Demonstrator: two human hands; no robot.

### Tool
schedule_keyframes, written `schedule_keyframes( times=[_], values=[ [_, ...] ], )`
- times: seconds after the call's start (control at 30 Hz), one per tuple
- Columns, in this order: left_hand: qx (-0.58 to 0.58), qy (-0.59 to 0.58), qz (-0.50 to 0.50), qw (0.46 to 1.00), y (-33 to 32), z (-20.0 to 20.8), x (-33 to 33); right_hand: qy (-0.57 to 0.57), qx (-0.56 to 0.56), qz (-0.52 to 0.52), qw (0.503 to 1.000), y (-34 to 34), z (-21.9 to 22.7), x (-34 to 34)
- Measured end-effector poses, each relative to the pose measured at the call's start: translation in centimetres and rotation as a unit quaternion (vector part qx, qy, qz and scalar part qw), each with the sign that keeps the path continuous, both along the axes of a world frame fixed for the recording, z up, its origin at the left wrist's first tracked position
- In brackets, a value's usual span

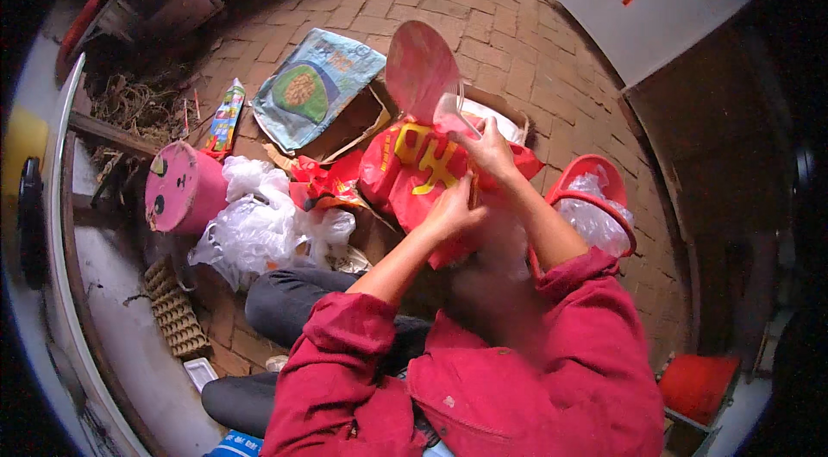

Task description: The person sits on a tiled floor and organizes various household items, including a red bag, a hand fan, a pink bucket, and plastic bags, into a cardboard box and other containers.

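Both my hands are over a red plastic bag (410,185) with yellow markings, which stands in front of my knees. My left hand (457,209) is closed at the bag's side, its fingers gathered on the red plastic. Just above and to the right, my right hand (490,149) has its fingers pinched near the bag's top. What lies between those fingertips is too small to make out. A flat, rounded pinkish-red piece (423,69) rises beyond the bag; its lower end is hidden near my right hand. White plastic bags (267,220) lie left of the red bag.
At left stand a pink round container (185,190) and an egg tray (175,309). A blue sack (317,90) lies on a cardboard box beyond. A red basket (595,198) with clear plastic is at right. A white cabinet (651,4) stands on the brick floor (509,13).
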State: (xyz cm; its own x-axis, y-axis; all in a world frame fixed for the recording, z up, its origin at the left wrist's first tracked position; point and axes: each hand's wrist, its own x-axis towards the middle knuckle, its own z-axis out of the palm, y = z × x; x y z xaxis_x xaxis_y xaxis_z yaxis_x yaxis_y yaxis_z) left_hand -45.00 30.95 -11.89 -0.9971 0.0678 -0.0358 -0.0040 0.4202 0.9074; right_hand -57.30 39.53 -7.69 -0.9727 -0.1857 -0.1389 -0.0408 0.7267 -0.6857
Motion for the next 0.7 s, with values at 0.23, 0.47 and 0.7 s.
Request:
schedule_keyframes(
  times=[0.23, 0.47, 0.7],
  values=[
    [-0.316, -0.137, 0.026, 0.938, -4.5, -3.1, 2.9, -0.018, 0.113, -0.079, 0.99, 2.8, -12.5, -2.5],
    [-0.4, -0.219, -0.108, 0.883, -3.7, -6.9, 4.7, -0.074, 0.155, -0.108, 0.979, 2.5, -18.1, -0.3],
    [-0.407, -0.287, -0.141, 0.856, -2.9, -10.3, 2.6, -0.101, 0.194, -0.123, 0.968, 1.4, -19.8, -0.7]
  ],
)
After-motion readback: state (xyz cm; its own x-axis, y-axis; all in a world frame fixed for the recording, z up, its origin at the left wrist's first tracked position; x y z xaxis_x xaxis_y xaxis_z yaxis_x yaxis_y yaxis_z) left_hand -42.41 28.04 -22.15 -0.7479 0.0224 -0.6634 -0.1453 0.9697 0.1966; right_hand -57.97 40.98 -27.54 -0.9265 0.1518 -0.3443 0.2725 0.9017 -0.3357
